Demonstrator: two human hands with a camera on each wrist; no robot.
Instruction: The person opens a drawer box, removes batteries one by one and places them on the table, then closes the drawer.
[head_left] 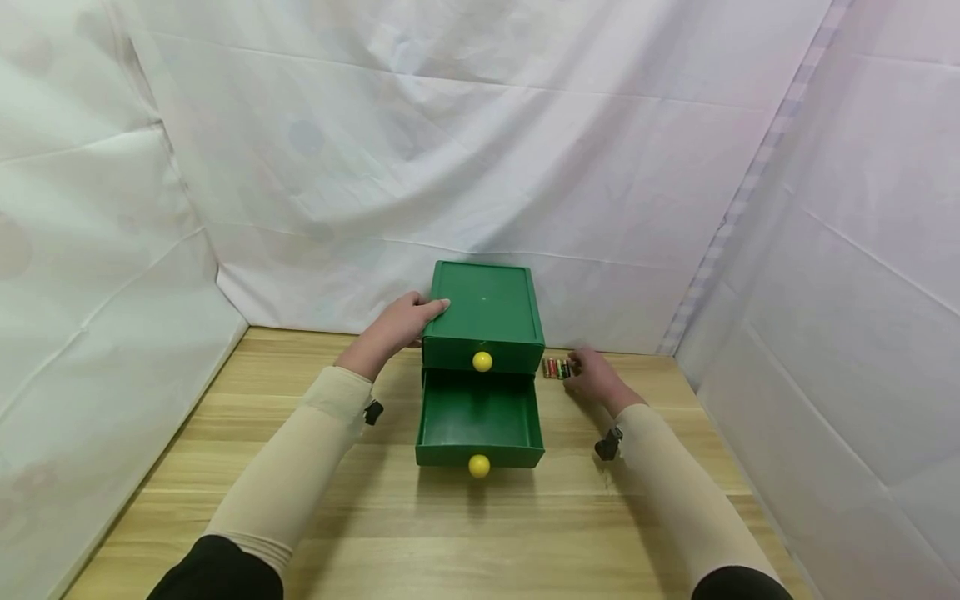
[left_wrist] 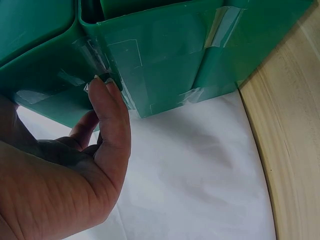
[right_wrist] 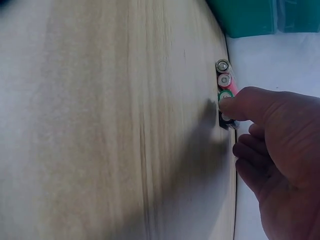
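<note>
Green cabinet [head_left: 487,304] against left grip [head_left: 399,323] | batteries [head_left: 557,368] at right grip [head_left: 597,379], touching thumb

From where I stand, a pale wooden tabletop [head_left: 465,550] spreads out below, its light and darker grain running crosswise. White cloth closes it in: a back curtain [head_left: 360,108], creased sideways, with a faint grey dot [head_left: 306,137]; a left curtain [head_left: 82,242], wrinkled; and a right curtain [head_left: 855,350]. A checked strip [head_left: 756,167] slants down the right-hand corner.
</note>
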